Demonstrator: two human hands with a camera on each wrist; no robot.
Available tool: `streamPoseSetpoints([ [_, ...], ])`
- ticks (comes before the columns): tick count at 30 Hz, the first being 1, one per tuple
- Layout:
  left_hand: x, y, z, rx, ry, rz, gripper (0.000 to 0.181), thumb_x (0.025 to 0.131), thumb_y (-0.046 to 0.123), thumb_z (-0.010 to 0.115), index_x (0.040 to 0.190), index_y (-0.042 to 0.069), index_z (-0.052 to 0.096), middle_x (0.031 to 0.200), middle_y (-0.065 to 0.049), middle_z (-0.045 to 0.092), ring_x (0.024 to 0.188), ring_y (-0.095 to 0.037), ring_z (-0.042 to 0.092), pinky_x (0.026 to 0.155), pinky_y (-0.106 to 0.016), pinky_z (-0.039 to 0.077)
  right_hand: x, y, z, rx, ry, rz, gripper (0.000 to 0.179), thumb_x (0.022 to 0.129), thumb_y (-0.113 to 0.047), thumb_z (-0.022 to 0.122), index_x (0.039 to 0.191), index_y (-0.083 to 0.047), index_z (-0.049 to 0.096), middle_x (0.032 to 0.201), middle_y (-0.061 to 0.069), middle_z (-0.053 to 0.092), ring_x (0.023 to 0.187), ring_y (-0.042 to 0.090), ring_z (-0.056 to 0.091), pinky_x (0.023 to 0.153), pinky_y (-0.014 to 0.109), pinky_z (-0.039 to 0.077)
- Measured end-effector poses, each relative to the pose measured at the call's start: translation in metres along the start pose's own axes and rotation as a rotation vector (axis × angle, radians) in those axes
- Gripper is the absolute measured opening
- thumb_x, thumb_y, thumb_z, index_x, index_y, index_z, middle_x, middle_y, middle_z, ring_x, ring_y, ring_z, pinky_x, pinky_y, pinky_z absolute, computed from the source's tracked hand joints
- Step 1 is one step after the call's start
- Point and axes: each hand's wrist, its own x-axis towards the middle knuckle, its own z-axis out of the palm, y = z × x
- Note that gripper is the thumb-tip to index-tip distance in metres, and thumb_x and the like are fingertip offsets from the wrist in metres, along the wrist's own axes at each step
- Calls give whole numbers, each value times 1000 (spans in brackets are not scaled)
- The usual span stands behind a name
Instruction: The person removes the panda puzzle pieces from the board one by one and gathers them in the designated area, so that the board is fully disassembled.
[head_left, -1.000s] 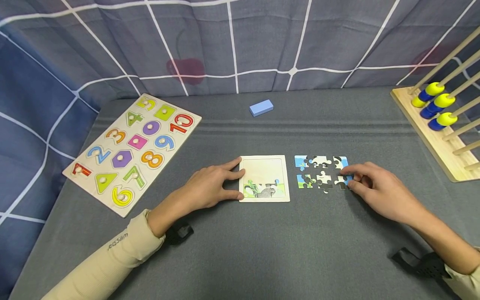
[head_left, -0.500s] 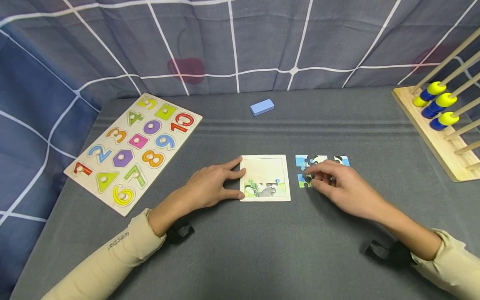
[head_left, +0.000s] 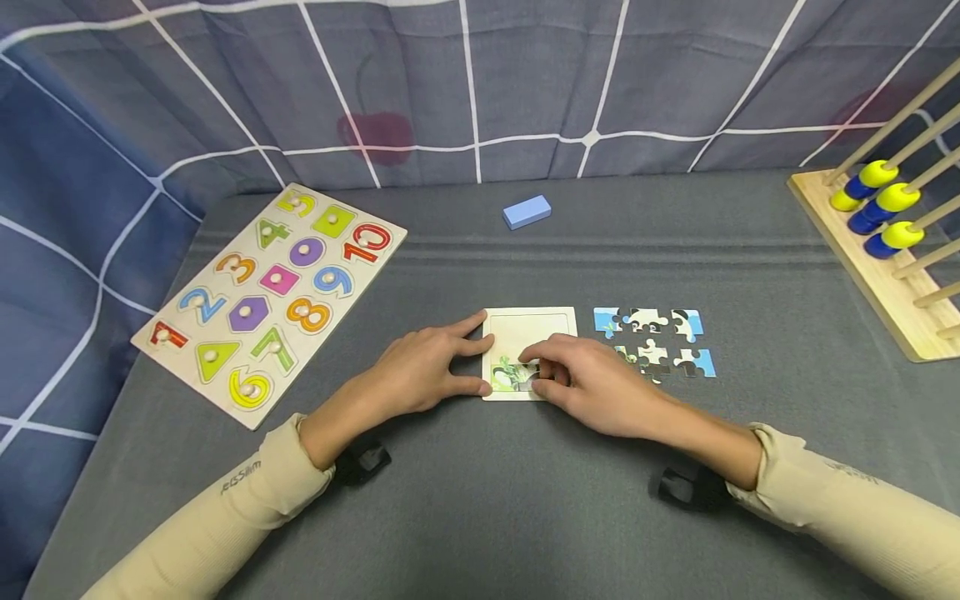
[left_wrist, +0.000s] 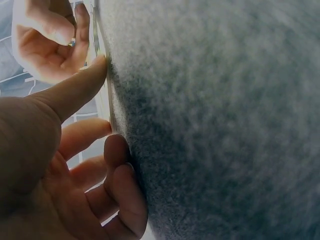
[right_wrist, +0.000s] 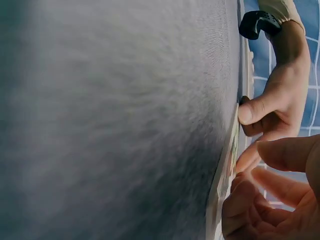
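Note:
A square wooden puzzle board lies flat, with green-and-panda picture parts along its lower section. My left hand rests at its left edge, thumb and fingertips spread against the side; in the left wrist view the thumb lies straight on the rim. My right hand is over the board's lower right, fingers bent and fingertips at the picture parts. The right wrist view shows a gap between thumb and index, with nothing visible in it. Several loose jigsaw pieces lie right of the board, one partly hidden by my right hand.
A number-and-shape peg board lies at the left. Toward the back is a blue block. At the far right stands a wooden bead rack with yellow and blue beads. A grid-patterned curtain rises behind the grey table.
My right hand has moved left from the rightmost loose pieces, across the others, to the puzzle board. The left hand has stayed at the board's edge. The loose pieces look unmoved.

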Motion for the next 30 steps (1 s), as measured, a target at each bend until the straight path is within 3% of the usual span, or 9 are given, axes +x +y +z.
streamPoseSetpoints([
  [6, 1, -1, 1, -12, 3, 3, 67, 84, 48, 75, 143, 22, 55, 158, 1, 32, 133, -30, 47, 94, -53, 45, 15, -5, 7, -58, -50, 26, 31, 85, -12, 76, 115, -10, 66, 81, -5, 54, 68, 9, 47, 66, 32, 41],
  [13, 1, -1, 0, -17, -8, 6, 68, 84, 47, 75, 143, 21, 54, 159, 0, 30, 133, -31, 46, 95, -53, 44, 21, -8, 8, -143, -119, 38, 26, 84, -24, 79, 104, -16, 64, 78, -5, 51, 69, 9, 46, 65, 32, 40],
  [16, 1, -1, 0, -13, -7, 13, 68, 85, 48, 75, 143, 21, 54, 159, 0, 31, 133, -31, 46, 95, -53, 45, 21, -10, 8, -171, -133, 52, 34, 84, -24, 79, 115, -15, 67, 82, -5, 52, 71, 9, 48, 66, 31, 41],
  [20, 1, -1, -1, -11, -8, 20, 67, 85, 48, 74, 143, 21, 54, 159, 0, 30, 133, -31, 47, 93, -54, 45, 19, -11, 8, -186, -129, 64, 44, 83, -21, 81, 123, -14, 67, 84, -6, 53, 72, 10, 48, 67, 31, 42],
  [30, 1, -1, -1, -18, -11, 10, 68, 84, 47, 75, 143, 20, 54, 159, -1, 31, 133, -30, 46, 95, -53, 44, 19, -10, 11, -142, -81, 61, 43, 79, -18, 84, 117, -16, 64, 82, -4, 51, 69, 11, 46, 66, 33, 40],
])
